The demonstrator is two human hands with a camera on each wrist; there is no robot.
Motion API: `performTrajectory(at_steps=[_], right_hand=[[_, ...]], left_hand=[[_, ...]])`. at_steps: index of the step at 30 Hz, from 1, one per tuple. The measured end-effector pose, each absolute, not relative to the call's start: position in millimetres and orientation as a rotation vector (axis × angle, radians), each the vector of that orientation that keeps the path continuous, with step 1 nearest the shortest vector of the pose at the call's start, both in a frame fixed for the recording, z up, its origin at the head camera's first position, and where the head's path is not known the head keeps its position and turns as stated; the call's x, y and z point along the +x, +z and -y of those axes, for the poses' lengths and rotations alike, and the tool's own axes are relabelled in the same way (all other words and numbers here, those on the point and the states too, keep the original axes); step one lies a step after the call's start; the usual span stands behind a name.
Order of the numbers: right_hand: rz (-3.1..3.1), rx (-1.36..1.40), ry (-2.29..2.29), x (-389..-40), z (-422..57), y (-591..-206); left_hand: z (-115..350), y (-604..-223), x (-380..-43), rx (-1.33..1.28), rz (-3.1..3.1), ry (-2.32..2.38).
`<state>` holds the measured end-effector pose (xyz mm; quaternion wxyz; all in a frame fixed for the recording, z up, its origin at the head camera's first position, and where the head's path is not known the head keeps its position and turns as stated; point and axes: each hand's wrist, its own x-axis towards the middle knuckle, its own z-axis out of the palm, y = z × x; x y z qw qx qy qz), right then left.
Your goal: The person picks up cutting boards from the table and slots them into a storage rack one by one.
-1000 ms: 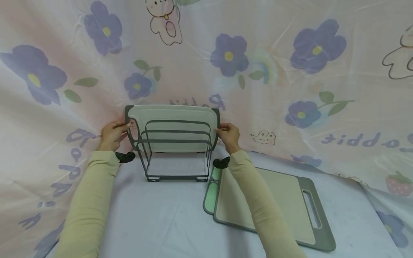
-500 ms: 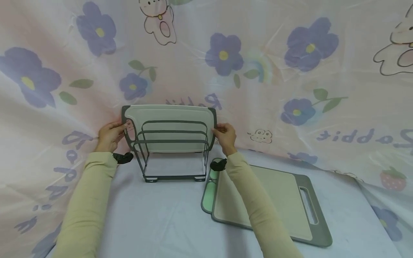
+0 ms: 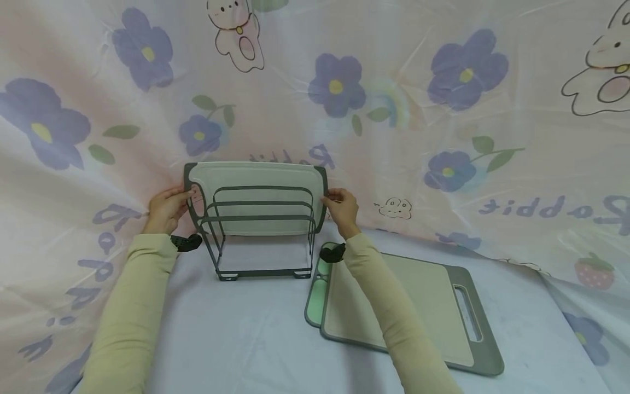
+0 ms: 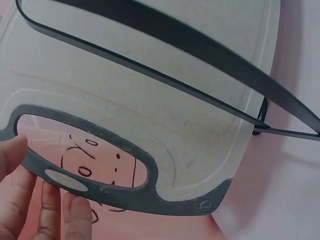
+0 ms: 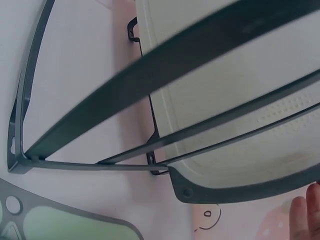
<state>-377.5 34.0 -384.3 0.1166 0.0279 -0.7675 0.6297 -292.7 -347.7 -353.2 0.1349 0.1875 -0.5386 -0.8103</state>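
A pale cutting board [image 3: 261, 174] with dark grey ends stands on its long edge at the back of a dark metal rack [image 3: 266, 272]. At its left end, my left hand [image 3: 164, 210] holds the rim of the handle hole; the left wrist view shows the thumb and fingertips at that grey handle [image 4: 135, 200]. My right hand [image 3: 343, 210] pinches the opposite grey end between thumb and fingers. Only a few right fingertips [image 5: 300, 215] appear in the right wrist view, beside the board's edge. The rack's front bars [image 5: 165, 70] cross in front of the board.
To the right of the rack, a beige cutting board with a grey border [image 3: 428, 306] lies flat on the white cloth [image 3: 236, 339], overlapping a green board [image 3: 317, 301]. My right forearm passes above them. A flowered curtain [image 3: 295, 126] hangs close behind the rack.
The head view has turned slightly rightward, so everything appears a little farther left. Both hands keep their hold, with the board and rack standing as before.
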Motion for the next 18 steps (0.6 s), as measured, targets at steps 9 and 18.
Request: performTrajectory(at_steps=[9,18], right_hand=[[2.179,0.075,1.892,-377.1,-42.1,-374.0],[2.115,0.158,2.114,-368.1,-61.3,-350.8]], left_hand=[[343.9,-344.6,-288.9,0.596,1.574,-2.291],[342.9,-330.2,-280.4,0.53,1.638,-2.243]])
